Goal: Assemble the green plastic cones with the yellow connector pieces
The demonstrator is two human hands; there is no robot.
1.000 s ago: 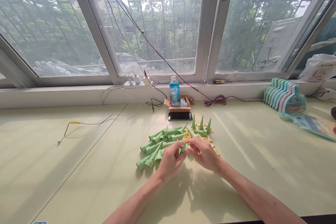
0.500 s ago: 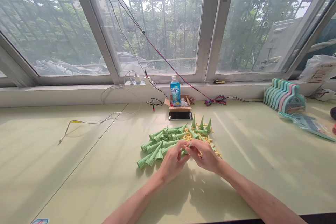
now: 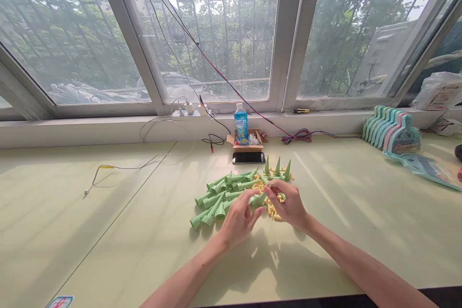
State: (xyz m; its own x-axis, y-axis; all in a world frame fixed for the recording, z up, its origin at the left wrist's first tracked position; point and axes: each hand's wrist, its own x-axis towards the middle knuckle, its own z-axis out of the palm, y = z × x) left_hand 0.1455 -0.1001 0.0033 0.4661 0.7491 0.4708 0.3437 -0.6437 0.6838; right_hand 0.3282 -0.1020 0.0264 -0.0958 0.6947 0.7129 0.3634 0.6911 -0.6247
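A tapered green plastic cone [image 3: 260,199] with a ribbed wide base is tilted, its narrow tip pinched between the thumb and fingers of my right hand [image 3: 288,203]. Beside the cone's base, my left hand [image 3: 238,219] has its thumb and fingers apart; whether a fingertip touches the cone I cannot tell. To the left and behind lies a pile of similar green cones [image 3: 212,200]. Small yellow pegs [image 3: 275,212] are heaped under and around my right hand, partly hidden by it. Several green cones [image 3: 277,167] stand upright with tips up at the back right of the heap.
Behind the heap lie a black phone [image 3: 249,158] and a small open carton [image 3: 258,148] with a blue bottle [image 3: 241,126]. A bundled cable [image 3: 296,136] runs along the sill. At right stands a row of pastel paddle-shaped pieces [image 3: 391,131]. A white cable [image 3: 126,168] crosses the table at left.
My right hand has shifted slightly right and up with the cone's tip. My left hand's fingers have spread away from the cone, and more of it shows between the hands.
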